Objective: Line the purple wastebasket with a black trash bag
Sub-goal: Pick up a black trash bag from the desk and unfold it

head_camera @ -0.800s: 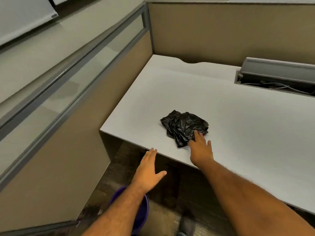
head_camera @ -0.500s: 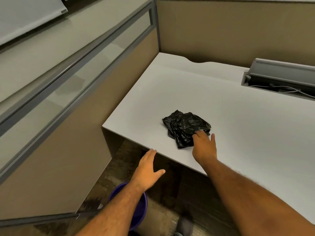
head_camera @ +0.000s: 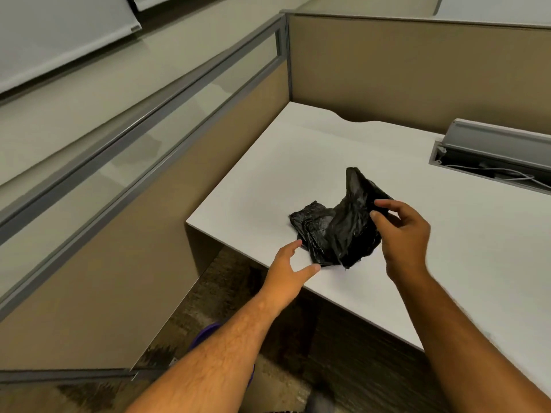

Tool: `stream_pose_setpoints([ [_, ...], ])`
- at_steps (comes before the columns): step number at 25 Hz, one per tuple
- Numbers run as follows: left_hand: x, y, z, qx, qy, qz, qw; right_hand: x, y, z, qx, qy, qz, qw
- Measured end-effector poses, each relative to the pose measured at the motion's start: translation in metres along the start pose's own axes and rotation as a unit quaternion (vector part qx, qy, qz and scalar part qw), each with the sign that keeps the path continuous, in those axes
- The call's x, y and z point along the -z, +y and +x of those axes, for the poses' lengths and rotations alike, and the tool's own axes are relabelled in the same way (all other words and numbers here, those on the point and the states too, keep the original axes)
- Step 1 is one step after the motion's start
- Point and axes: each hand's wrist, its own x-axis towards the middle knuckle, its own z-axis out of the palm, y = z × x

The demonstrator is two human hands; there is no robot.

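A crumpled black trash bag (head_camera: 337, 231) is partly lifted off the white desk (head_camera: 298, 162). My right hand (head_camera: 402, 234) pinches its upper right part between thumb and fingers, and one corner of the bag sticks up. The bag's lower left part still rests on the desk. My left hand (head_camera: 289, 269) is open at the desk's front edge, fingers spread, its thumb close to the bag's lower edge. The purple wastebasket (head_camera: 205, 333) stands on the floor below, mostly hidden behind my left forearm; only a sliver of its rim shows.
Tan cubicle partitions (head_camera: 402, 70) with a glass strip close off the left and back of the desk. A grey cable tray (head_camera: 492, 153) with white cords sits at the desk's right rear. Dark patterned carpet (head_camera: 232, 281) lies under the desk.
My right hand has gone from resting on the bag to gripping and raising its right side. My left hand has moved up toward the bag's near edge. The view has shifted closer.
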Motion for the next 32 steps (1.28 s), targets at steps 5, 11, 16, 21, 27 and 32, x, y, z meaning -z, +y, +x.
stream_pose_setpoints([
  [5, 0.008, 0.045, -0.005, -0.038, 0.048, -0.155, 0.986, 0.001, -0.046, -0.017, -0.091, -0.077, 0.212, 0.970],
  [11, 0.032, 0.059, -0.028, 0.079, 0.001, -0.329, 0.941, -0.030, -0.050, -0.045, -0.220, -0.202, 0.300, 0.906],
  [16, 0.080, 0.039, -0.050, 0.025, 0.081, -0.314, 0.946, -0.064, -0.016, -0.075, -0.297, -0.194, 0.238, 0.904],
  [21, 0.132, 0.011, -0.070, -0.026, 0.185, -0.272, 0.944, -0.099, 0.004, -0.141, -0.273, -0.209, 0.020, 0.939],
  [27, 0.200, -0.014, -0.096, -0.063, 0.196, -0.248, 0.947, -0.154, 0.015, -0.220, -0.232, -0.278, 0.079, 0.929],
  [32, 0.297, -0.047, -0.123, -0.001, 0.233, -0.296, 0.927, -0.180, 0.021, -0.259, -0.356, -0.149, 0.158, 0.909],
])
